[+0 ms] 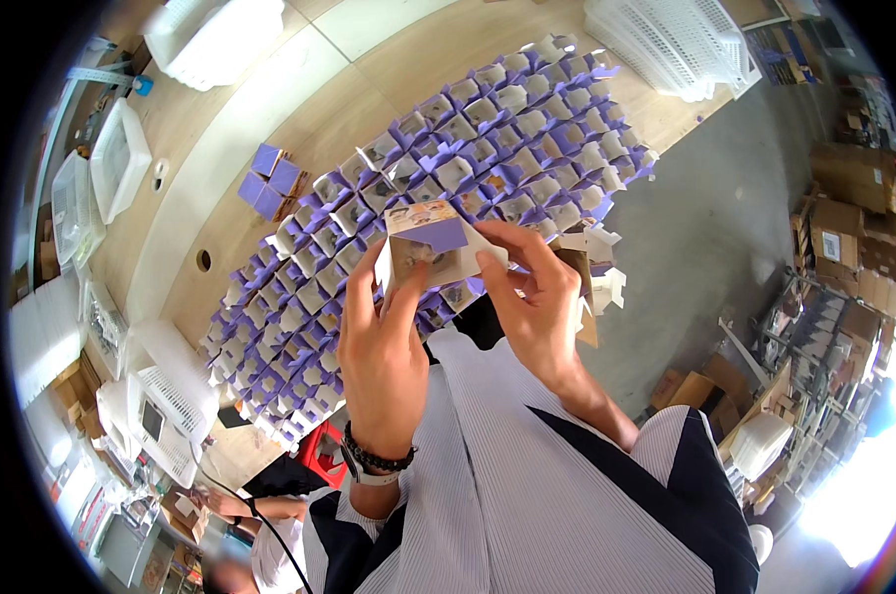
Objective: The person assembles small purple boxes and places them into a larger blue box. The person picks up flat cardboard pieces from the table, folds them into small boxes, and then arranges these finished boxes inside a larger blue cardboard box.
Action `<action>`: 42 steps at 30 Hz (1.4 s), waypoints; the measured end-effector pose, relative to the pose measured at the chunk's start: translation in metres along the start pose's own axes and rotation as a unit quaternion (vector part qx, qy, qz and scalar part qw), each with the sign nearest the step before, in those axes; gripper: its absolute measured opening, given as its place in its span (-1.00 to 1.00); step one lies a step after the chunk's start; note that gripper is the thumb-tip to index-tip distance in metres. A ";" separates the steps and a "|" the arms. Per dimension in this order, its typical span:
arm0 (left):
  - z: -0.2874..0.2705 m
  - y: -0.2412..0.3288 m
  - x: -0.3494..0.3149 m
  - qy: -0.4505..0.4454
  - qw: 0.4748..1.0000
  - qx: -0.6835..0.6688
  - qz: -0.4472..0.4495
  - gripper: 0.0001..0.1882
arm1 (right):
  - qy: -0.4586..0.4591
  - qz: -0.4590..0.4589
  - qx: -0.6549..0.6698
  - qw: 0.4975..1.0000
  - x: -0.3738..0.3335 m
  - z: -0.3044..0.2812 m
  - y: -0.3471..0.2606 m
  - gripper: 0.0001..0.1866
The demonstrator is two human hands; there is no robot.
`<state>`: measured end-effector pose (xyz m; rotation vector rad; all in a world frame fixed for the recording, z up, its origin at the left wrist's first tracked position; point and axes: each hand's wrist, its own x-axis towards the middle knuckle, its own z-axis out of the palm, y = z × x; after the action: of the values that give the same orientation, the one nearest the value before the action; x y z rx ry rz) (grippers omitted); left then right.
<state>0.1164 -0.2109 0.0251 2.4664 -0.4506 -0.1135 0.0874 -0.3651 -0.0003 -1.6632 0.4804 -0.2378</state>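
Two hands work on one small carton (430,246), held up close to the camera above the near edge of the wooden surface (408,69). The left hand (381,342) has its fingers curled round the carton's left side and underside, thumb up against its face; the right hand (537,297) closes on the right side, forefinger laid along the top flap, and it also seems to pinch a brown and white piece of card (579,282) behind the carton, though that part is hard to read. The carton is white with a purple panel on top and a small picture on its front, its flaps partly unfolded. Behind it the surface carries a large block of open purple-and-white cartons (448,188) set in slanting rows, far too many and too crowded to count, and the hands hide the nearest of them. One small separate cluster of purple boxes (272,180) stands left of the block. Four white plastic baskets show: two at the upper left (210,35) (119,158), one at the upper right (671,45), and one at the lower left (171,401). Another person's arm (260,508) is partly cut off at the bottom. Brown cardboard boxes (854,228) are stacked at the right, blurred by the lens rim.
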 end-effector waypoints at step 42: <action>0.039 -0.054 -0.005 -0.150 0.987 -0.048 -0.015 -0.44 | 0.138 -0.157 -0.512 0.833 0.333 -0.212 0.219 -0.63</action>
<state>0.1196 -0.1911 -0.0388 2.3675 -0.5220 -0.5119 0.2560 -0.7203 -0.2216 -2.7981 0.5945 -0.5272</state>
